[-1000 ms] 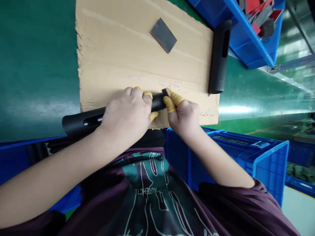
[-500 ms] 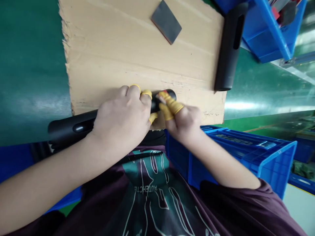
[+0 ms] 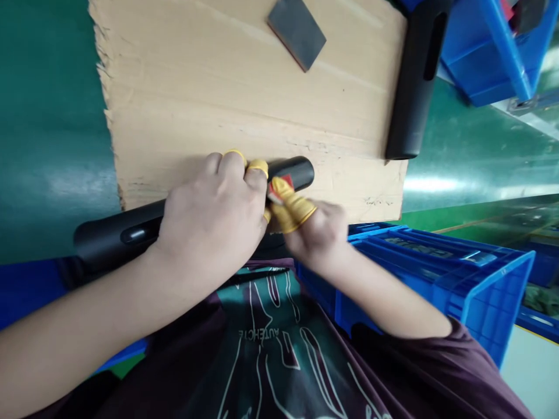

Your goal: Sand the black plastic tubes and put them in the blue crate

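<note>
I saw the left hand point(image 3: 213, 203) clamped on the tube point(image 3: 105, 240), across the near edge of the cardboard point(image 3: 196, 87); the right hand point(image 3: 310, 230) pinched a pad point(image 3: 286, 179) against it; a slack left grip could have let the tube roll.

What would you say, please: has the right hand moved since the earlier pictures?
Yes; against the cardboard sheet, the right hand has shifted leftward, farther from the sheet's right edge, and slightly toward the shirt.
</note>
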`<action>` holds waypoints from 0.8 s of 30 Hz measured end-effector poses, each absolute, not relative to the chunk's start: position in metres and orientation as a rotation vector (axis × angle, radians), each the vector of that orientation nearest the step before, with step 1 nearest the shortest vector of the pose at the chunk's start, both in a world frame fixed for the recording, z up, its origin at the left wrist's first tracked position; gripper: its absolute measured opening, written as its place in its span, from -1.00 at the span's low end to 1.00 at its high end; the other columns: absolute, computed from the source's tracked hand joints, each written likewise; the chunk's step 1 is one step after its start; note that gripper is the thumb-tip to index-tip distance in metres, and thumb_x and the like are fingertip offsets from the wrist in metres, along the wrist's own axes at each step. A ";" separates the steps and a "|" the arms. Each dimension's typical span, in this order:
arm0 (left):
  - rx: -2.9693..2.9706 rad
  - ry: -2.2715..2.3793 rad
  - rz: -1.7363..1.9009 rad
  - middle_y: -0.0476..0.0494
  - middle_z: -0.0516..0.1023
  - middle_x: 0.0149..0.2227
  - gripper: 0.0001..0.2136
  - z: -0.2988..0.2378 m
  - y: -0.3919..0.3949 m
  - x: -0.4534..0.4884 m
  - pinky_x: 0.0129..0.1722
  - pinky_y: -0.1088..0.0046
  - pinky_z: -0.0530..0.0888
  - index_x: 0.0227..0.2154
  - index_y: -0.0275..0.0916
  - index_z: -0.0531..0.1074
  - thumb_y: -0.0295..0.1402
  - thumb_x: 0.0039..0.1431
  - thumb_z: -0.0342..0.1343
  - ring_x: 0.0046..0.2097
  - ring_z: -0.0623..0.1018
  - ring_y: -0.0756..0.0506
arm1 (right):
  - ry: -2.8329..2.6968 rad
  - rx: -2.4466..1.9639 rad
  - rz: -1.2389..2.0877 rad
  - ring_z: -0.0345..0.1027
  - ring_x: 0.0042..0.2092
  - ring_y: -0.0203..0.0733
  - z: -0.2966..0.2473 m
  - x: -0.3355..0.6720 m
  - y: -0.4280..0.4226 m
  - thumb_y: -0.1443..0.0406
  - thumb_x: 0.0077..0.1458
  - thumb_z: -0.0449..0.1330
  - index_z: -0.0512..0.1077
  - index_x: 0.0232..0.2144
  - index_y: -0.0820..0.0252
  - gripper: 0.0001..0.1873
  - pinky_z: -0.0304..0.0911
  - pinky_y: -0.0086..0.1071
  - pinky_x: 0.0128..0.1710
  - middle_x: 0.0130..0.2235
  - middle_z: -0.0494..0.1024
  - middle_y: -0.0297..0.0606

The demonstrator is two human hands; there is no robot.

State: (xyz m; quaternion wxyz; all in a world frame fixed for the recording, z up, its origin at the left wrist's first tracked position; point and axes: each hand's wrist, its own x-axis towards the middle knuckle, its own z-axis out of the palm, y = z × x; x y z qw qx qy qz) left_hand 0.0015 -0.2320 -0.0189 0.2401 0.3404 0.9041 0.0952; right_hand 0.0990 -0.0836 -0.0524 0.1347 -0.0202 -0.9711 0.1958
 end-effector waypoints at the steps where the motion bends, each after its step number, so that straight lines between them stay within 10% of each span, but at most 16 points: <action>1: 0.951 2.490 0.241 -0.31 0.44 -0.07 -0.70 -0.019 -0.232 0.002 -0.24 0.23 0.50 -0.03 -0.26 0.45 -0.31 0.22 0.03 0.02 0.47 -0.35 | -2.797 -0.061 0.559 0.42 -0.58 -0.18 -0.053 0.099 -0.083 0.14 0.34 -0.01 0.63 -0.12 0.20 -0.55 0.37 -0.31 -0.57 -0.53 0.58 -0.19; 24: 0.969 2.551 0.185 -0.25 0.43 -0.14 -0.77 -0.023 -0.234 0.006 -0.33 0.33 0.47 -0.13 -0.17 0.45 -0.28 0.19 0.03 -0.02 0.46 -0.30 | -2.815 -0.224 0.503 0.61 -0.32 -0.13 -0.049 0.092 -0.078 0.19 0.36 0.04 0.57 0.00 0.11 -0.65 0.52 -0.30 -0.34 -0.25 0.71 -0.17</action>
